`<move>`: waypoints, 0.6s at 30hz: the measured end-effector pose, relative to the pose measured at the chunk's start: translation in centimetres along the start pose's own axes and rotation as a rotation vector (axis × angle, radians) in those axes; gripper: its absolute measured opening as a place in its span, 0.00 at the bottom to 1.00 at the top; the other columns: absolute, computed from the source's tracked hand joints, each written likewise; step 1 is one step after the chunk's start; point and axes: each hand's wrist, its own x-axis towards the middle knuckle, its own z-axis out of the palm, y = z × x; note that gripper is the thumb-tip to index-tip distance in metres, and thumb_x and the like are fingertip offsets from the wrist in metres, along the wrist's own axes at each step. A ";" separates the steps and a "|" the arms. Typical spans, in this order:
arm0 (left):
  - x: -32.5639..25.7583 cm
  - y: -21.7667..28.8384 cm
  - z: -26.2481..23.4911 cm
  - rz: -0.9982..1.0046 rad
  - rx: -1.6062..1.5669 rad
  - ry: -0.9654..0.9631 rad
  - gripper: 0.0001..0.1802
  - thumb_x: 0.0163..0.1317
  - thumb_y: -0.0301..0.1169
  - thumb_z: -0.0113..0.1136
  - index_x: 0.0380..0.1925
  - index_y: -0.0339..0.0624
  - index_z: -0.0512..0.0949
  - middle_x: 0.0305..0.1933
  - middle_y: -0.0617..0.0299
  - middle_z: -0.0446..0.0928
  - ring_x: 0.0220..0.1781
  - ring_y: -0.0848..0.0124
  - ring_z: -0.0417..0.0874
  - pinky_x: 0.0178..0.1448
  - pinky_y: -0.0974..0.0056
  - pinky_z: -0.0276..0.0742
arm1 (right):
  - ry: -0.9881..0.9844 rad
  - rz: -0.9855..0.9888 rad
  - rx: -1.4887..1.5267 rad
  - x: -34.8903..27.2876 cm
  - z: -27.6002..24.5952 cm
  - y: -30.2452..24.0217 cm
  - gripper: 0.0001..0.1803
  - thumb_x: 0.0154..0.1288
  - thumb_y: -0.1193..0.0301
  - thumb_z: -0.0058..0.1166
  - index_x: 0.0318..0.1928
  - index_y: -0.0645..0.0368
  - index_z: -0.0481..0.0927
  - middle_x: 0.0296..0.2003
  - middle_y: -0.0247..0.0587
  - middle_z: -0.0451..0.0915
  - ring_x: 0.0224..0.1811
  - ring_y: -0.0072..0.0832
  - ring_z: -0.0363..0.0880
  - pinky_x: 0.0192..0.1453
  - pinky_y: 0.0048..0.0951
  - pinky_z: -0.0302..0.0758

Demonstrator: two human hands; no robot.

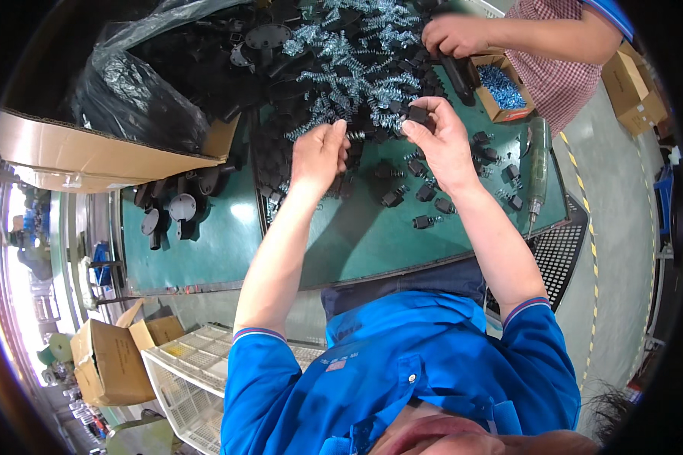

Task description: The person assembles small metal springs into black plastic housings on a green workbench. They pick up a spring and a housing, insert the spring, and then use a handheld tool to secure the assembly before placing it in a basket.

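Note:
My left hand [319, 158] is closed, thumb against the fingers, with a small metal coil spring [356, 136] poking out at its fingertips. To its right, my right hand [444, 144] pinches a small black plastic block [417, 114] between thumb and fingers. Just beyond both hands spreads a heap of loose silvery springs [338, 95], mixed with black parts. On the green tabletop [311, 250] nearer me lie several black blocks with springs fitted to them, one of them a block-and-spring piece [425, 221] close to the front.
An electric screwdriver [537, 163] lies at the table's right edge. Beyond my right hand, a co-worker's hand [457, 36] is over a black part, beside a carton of blue screws [501, 89]. A large carton [106, 148] with black plastic stands left, near round-headed black parts [182, 208].

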 end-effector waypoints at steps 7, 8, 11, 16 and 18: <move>0.7 4.2 2.4 0.599 0.410 -0.039 0.27 0.50 0.27 0.71 0.52 0.38 0.75 0.50 0.48 0.75 0.46 0.56 0.81 0.50 0.57 0.79 | 0.073 0.099 0.027 -0.2 -1.4 -0.2 0.14 0.65 0.79 0.58 0.49 0.63 0.71 0.35 0.33 0.78 0.32 0.17 0.77 0.37 0.21 0.75; -0.6 4.4 3.3 0.559 0.327 -0.131 0.25 0.49 0.22 0.71 0.49 0.39 0.75 0.44 0.54 0.76 0.38 0.64 0.83 0.43 0.61 0.80 | 0.061 0.119 0.081 -0.2 -1.3 -0.3 0.14 0.65 0.79 0.58 0.49 0.63 0.71 0.35 0.34 0.78 0.32 0.18 0.77 0.36 0.21 0.75; -1.6 3.9 5.5 0.786 0.504 -0.052 0.16 0.51 0.25 0.71 0.40 0.40 0.76 0.36 0.55 0.78 0.34 0.60 0.82 0.38 0.60 0.78 | 0.007 0.144 0.172 -0.9 -1.4 -0.8 0.14 0.66 0.78 0.59 0.49 0.64 0.71 0.35 0.34 0.78 0.32 0.19 0.77 0.35 0.21 0.75; -1.7 4.1 6.1 0.884 0.525 0.001 0.09 0.53 0.24 0.69 0.33 0.40 0.78 0.30 0.56 0.78 0.31 0.57 0.82 0.34 0.59 0.78 | 0.023 0.227 0.131 -1.6 -2.7 -2.3 0.15 0.67 0.73 0.60 0.50 0.64 0.72 0.36 0.33 0.76 0.33 0.19 0.76 0.38 0.22 0.74; -1.8 4.1 6.3 0.928 0.548 0.014 0.10 0.52 0.24 0.69 0.34 0.41 0.79 0.32 0.55 0.79 0.32 0.56 0.82 0.34 0.59 0.78 | 0.035 0.197 0.178 -1.8 -2.9 -2.2 0.15 0.67 0.74 0.60 0.50 0.64 0.72 0.36 0.34 0.77 0.34 0.18 0.77 0.39 0.22 0.75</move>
